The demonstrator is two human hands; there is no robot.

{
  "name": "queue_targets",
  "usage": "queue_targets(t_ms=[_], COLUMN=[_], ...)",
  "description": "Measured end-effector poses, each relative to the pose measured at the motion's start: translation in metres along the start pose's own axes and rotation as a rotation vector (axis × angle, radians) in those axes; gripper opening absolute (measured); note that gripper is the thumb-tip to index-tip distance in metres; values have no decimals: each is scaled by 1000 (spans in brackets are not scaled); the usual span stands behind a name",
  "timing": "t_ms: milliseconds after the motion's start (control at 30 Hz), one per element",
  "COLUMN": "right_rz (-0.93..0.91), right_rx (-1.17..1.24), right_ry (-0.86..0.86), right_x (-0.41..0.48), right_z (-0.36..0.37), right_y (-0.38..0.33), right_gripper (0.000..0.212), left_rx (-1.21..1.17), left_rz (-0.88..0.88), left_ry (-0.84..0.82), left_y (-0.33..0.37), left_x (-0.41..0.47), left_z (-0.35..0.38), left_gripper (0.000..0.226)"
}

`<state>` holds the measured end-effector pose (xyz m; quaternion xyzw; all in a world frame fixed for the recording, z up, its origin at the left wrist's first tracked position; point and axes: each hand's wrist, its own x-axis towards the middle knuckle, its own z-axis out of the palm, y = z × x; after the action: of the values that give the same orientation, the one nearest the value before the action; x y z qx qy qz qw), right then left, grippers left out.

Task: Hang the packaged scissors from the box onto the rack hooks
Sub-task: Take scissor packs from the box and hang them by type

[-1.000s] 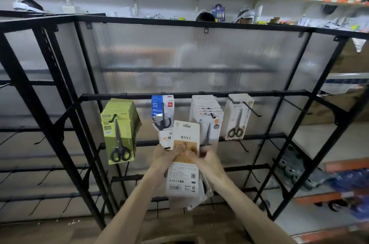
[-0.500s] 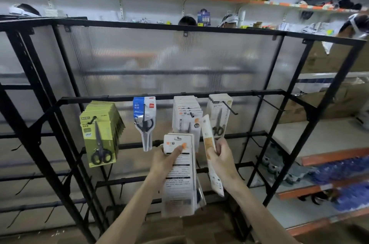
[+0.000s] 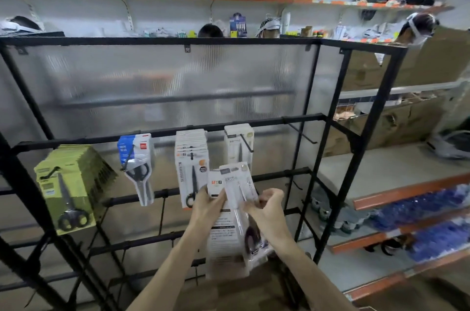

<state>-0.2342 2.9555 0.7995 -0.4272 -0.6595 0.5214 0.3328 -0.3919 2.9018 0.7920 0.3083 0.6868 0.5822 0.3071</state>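
Well underway. Gripping a stack of packs (image 3: 223,230) in left hand (image 3: 207,205), pinching one pack (image 3: 237,182) with right hand (image 3: 267,206). Already filled four hooks (image 3: 246,143) just above; yet to hang these, perhaps on bare hook (image 3: 302,134) up-right.

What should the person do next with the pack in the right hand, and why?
Probably raise the single pack in the right hand to the rightmost loaded hook and hang it: it is tilted away from the stack the left hand holds, and its top label seems to match the white packs there.
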Motion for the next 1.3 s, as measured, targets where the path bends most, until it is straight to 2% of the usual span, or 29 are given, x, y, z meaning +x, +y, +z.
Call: queue_targets(t_ms=[67,200,300,433,600,733,867,1033,1200,1300], right_rz=[105,112,46,-33,-30,-14,-57,-98,-79,-30], right_rx=[88,193,175,155,144,113,71,28,52,78], right_ry=[-44,-163,-133,-107,-140,-142,-137,-157,-113,-104], right_x=[12,35,49,69,92,103,107,111,122,139], right_z=[-25,-64,-81,-81,-64,-56,-55,-57,-50,-37], right_y=[-2,-2,0,-1,-1,5,6,18,17,10], right_gripper=[58,18,8,9,9,12,28,18,27,24], left_rx=[-9,-36,-28,-60,-73,-63,-81,-58,-39,-9], left_rz=[-10,-51,-36,-37,-23,-18,10,-4,-18,-42], left_ry=[41,130,145,238,306,355,379,366,379,377], left_y=[0,1,4,0,-1,3,12,13,13,6], left_x=[2,4,-4,-9,-9,-10,-3,11,26,33], left_z=[16,35,44,46,41,35,38,40,42,44], left_gripper=[20,31,33,36,27,4,10,5,7,32])
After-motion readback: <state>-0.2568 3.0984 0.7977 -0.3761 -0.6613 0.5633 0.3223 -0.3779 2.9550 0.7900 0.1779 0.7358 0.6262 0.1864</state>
